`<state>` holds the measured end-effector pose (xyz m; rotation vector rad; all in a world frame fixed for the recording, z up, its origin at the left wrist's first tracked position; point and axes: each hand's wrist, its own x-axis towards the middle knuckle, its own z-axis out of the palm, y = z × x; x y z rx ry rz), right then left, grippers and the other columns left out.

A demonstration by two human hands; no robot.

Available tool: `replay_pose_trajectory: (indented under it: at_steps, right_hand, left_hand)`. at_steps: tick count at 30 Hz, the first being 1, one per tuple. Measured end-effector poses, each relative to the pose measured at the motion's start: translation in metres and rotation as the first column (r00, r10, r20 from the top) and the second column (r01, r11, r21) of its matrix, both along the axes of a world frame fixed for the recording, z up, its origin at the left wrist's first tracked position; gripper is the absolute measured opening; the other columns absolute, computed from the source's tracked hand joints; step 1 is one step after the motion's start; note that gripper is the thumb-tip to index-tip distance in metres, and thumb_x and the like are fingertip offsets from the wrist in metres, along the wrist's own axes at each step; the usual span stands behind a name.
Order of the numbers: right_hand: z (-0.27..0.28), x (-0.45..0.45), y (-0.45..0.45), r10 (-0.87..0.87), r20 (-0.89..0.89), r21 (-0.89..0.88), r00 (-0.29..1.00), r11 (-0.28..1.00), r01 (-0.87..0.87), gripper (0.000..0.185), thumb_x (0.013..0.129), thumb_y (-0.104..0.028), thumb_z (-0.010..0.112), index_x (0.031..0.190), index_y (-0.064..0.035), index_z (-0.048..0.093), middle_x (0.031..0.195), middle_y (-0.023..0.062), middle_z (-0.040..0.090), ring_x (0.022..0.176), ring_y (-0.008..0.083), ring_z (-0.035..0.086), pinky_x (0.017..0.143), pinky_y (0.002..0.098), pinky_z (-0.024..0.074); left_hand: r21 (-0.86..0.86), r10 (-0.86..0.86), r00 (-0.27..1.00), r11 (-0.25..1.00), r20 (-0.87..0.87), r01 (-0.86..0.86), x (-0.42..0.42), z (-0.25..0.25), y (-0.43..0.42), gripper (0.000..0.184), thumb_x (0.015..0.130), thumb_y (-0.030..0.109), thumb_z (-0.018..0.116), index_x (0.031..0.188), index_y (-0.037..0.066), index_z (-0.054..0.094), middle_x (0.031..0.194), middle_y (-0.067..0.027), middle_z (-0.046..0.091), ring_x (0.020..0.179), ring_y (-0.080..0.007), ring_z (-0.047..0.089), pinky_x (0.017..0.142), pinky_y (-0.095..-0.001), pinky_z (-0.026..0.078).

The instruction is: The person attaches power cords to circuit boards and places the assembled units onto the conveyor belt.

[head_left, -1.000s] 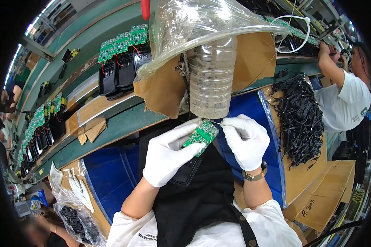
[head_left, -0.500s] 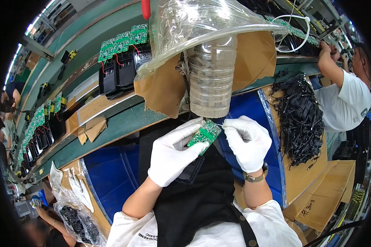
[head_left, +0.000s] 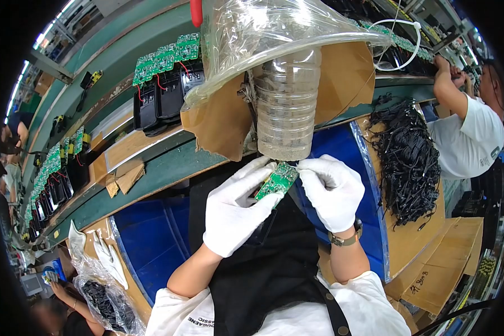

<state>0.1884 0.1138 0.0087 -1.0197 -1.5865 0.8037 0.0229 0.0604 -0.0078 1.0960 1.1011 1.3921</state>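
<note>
A green circuit board [head_left: 279,180] is gripped in my gloved left hand [head_left: 235,204], between thumb and fingers. My gloved right hand [head_left: 331,190] is closed at the board's upper right corner, its thumb and forefinger pinched together; what they hold is too small to make out. Under my left hand a black plastic case [head_left: 261,228] is partly hidden. Just above the board hangs a ribbed clear plastic bottle [head_left: 287,106], under a clear plastic sheet [head_left: 274,25].
Green boards [head_left: 165,60] with black cases stand on the ledge at upper left. Bundled black cables [head_left: 406,162] lie on cardboard at right. Spare white gloves [head_left: 110,259] lie at lower left. A co-worker [head_left: 467,117] is at the right, another person at lower left.
My right hand has come in closer to the board's corner; the thin pale strand seen between them earlier no longer shows. The left hand and board have shifted slightly, and the black case is more hidden.
</note>
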Motion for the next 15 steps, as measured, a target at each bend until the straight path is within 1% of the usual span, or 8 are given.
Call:
replay_pose_trajectory:
  at_steps: [1, 3, 5, 7, 9, 10, 12, 15]
  right_hand:
    - [-0.001, 0.0, 0.001, 0.001, 0.012, 0.018, 1.0, 1.0, -0.001, 0.015, 0.072, 0.007, 0.069, 0.084, -0.0016, 0.071, 0.061, 0.0017, 0.057, 0.046, 0.0044, 0.045, 0.043, 0.0204, 0.0323]
    - [-0.001, 0.0, 0.001, 0.0, 0.024, 0.036, 1.0, 0.999, -0.001, 0.015, 0.072, 0.007, 0.069, 0.084, -0.0018, 0.071, 0.061, 0.0016, 0.057, 0.046, 0.0046, 0.045, 0.044, 0.0205, 0.0326]
    - [0.001, 0.001, 0.001, 0.029, 0.066, 0.039, 0.997, 0.999, -0.031, 0.012, 0.075, 0.01, 0.067, 0.084, 0.0035, 0.069, 0.071, 0.0029, 0.061, 0.055, 0.0037, 0.05, 0.048, 0.018, 0.0352]
    - [0.004, 0.0, 0.001, 0.027, 0.08, 0.033, 0.996, 0.999, -0.03, 0.012, 0.075, 0.01, 0.067, 0.084, 0.0035, 0.069, 0.071, 0.0029, 0.061, 0.054, 0.0038, 0.05, 0.047, 0.0181, 0.0351]
    - [0.004, -0.001, 0.001, 0.027, 0.094, 0.026, 0.995, 0.999, -0.029, 0.012, 0.075, 0.01, 0.067, 0.084, 0.0034, 0.069, 0.071, 0.0028, 0.061, 0.054, 0.0038, 0.049, 0.047, 0.0183, 0.0349]
    - [0.004, -0.001, 0.001, 0.013, 0.084, 0.013, 0.996, 1.0, -0.014, 0.013, 0.074, 0.009, 0.067, 0.084, 0.0009, 0.07, 0.066, 0.0022, 0.059, 0.051, 0.0041, 0.048, 0.045, 0.0194, 0.0342]
    - [0.002, -0.001, 0.001, -0.001, 0.073, -0.001, 0.997, 1.0, 0.001, 0.014, 0.074, 0.007, 0.068, 0.084, -0.0015, 0.071, 0.061, 0.0015, 0.058, 0.047, 0.0043, 0.047, 0.043, 0.0204, 0.0335]
    - [0.002, 0.005, -0.002, -0.014, -0.004, -0.011, 1.0, 1.0, 0.014, 0.014, 0.073, 0.008, 0.068, 0.084, -0.0004, 0.071, 0.061, 0.0015, 0.057, 0.047, 0.0037, 0.046, 0.043, 0.0204, 0.0327]
  left_hand:
    - [0.001, 0.0, 1.0, 1.0, -0.001, 0.0, 0.0, 0.003, 0.0, 0.045, 0.076, -0.005, 0.072, 0.12, -0.005, 0.06, 0.131, -0.021, 0.052, 0.115, -0.022, 0.056, 0.084, -0.0284, 0.055]
    - [-0.107, 0.0, 0.999, 0.994, 0.047, 0.005, 0.001, 0.012, -0.001, 0.046, 0.077, -0.009, 0.07, 0.121, -0.012, 0.055, 0.133, -0.0212, 0.05, 0.117, -0.0247, 0.054, 0.101, -0.0372, 0.044]
    - [-0.115, 0.0, 0.999, 0.993, 0.044, 0.006, 0.002, 0.012, -0.002, 0.046, 0.077, -0.009, 0.07, 0.121, -0.012, 0.055, 0.133, -0.0212, 0.05, 0.117, -0.0248, 0.054, 0.101, -0.0374, 0.044]
    - [-0.124, 0.0, 0.999, 0.992, 0.04, 0.005, 0.001, 0.01, -0.001, 0.046, 0.077, -0.009, 0.069, 0.121, -0.012, 0.055, 0.134, -0.0212, 0.049, 0.118, -0.0248, 0.054, 0.101, -0.0376, 0.044]
    - [-0.036, -0.017, 0.997, 0.999, 0.07, 0.019, 0.0, 0.002, -0.001, 0.044, 0.078, -0.007, 0.069, 0.121, -0.007, 0.058, 0.132, -0.0217, 0.051, 0.115, -0.0216, 0.056, 0.09, -0.031, 0.052]
    - [-0.036, -0.017, 0.997, 0.999, 0.07, 0.019, -0.001, 0.003, -0.002, 0.044, 0.078, -0.007, 0.069, 0.121, -0.007, 0.058, 0.132, -0.0217, 0.051, 0.115, -0.0216, 0.056, 0.09, -0.031, 0.052]
    - [-0.192, -0.059, 0.963, 0.975, 0.262, 0.112, -0.003, 0.008, -0.004, 0.044, 0.079, -0.01, 0.067, 0.122, -0.011, 0.055, 0.133, -0.0221, 0.05, 0.114, -0.0221, 0.056, 0.093, -0.0326, 0.05]
    - [-0.265, -0.086, 0.937, 0.947, 0.338, 0.182, -0.005, 0.013, -0.005, 0.045, 0.08, -0.011, 0.065, 0.123, -0.012, 0.053, 0.129, -0.0206, 0.054, 0.108, -0.0204, 0.059, 0.09, -0.031, 0.052]
